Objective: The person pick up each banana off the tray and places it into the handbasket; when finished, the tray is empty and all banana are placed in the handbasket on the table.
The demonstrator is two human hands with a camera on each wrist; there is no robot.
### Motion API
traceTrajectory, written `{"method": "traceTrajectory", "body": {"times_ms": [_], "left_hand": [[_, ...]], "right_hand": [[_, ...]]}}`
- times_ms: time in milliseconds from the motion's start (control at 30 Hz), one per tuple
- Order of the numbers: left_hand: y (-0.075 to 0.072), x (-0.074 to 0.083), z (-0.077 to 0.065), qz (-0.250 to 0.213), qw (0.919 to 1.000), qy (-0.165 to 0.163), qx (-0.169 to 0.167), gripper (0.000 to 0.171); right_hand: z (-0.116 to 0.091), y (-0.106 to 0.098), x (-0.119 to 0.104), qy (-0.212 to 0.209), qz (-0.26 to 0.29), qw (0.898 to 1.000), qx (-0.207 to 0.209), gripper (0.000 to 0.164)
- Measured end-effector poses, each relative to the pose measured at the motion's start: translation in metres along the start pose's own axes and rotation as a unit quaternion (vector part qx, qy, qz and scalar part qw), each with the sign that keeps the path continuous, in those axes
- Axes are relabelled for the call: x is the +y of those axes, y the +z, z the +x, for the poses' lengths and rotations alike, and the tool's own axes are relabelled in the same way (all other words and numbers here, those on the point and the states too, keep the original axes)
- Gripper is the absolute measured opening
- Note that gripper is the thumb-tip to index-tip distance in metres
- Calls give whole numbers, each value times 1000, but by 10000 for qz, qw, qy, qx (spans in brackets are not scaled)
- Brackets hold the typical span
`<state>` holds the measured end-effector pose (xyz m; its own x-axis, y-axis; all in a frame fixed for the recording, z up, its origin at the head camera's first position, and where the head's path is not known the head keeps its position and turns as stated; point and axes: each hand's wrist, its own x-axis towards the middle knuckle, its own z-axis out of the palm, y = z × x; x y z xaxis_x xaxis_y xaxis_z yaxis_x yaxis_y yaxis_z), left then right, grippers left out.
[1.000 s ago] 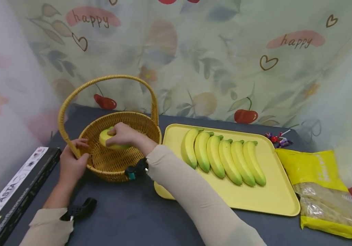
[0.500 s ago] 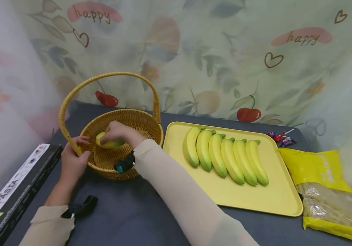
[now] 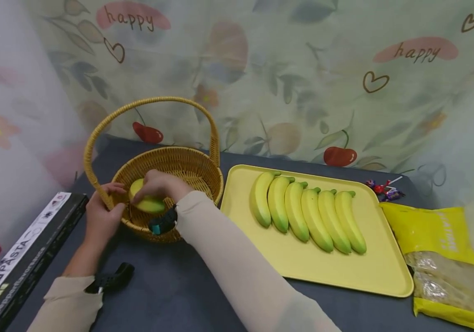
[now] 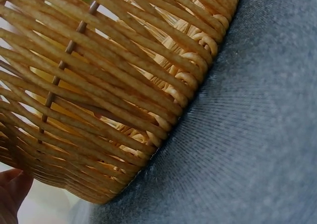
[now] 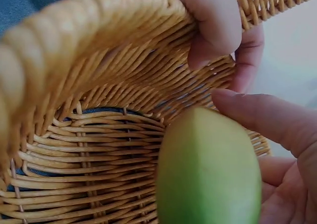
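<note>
A yellow banana with a green end (image 3: 152, 205) is inside the woven basket (image 3: 178, 159), near its left side. My right hand (image 3: 159, 184) holds it from above; in the right wrist view the thumb lies along the banana (image 5: 210, 169), close to the basket's inner wall. My left hand (image 3: 101, 216) grips the basket's left rim at the foot of the tall handle (image 3: 149, 100). Through the weave of the basket wall (image 4: 124, 80), the left wrist view shows some yellow. Several more bananas (image 3: 311, 214) lie in a row on the yellow tray (image 3: 344, 276).
The tray stands right of the basket. A yellow bag with a clear window (image 3: 448, 263) lies beyond the tray's right edge, with wrapped lollipops (image 3: 386, 189) behind. A long black-and-white pasta box (image 3: 25, 258) is at the left. A printed curtain (image 3: 261, 83) hangs behind the table.
My right hand has carried the banana lower and further left inside the basket. My left hand keeps its grip on the rim. The head view has shifted slightly.
</note>
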<state>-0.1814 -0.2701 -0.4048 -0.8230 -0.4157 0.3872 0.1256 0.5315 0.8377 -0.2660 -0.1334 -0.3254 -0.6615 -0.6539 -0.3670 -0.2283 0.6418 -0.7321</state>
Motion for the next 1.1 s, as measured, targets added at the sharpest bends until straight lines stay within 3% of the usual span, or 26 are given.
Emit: {"method": "traceTrajectory", "body": {"times_ms": [233,367,600,900,1033,1100], "left_hand": [[1,-1,0,-282,9995,22,125,23],[1,-1,0,-366,9992,58,157,23],[1,-2,1,-391,9991,-11,132,23],[0,-2,1,-306,9995,-64,36,23],[0,0,1,-323,9995,-14,21,23],[0,0,1,-318,9995,21,-9,23]], "right_hand": [[7,5,2,357,1226,9907,-467,16],[11,6,3,466,1410,9875,-520,11],[12,6,6,455,1130,9902,-680,11],[10,8,7,205,-99,9982,-560,18],[9,7,5,257,-246,9979,-541,17],[8,7,5,362,-72,9980,-521,16]]}}
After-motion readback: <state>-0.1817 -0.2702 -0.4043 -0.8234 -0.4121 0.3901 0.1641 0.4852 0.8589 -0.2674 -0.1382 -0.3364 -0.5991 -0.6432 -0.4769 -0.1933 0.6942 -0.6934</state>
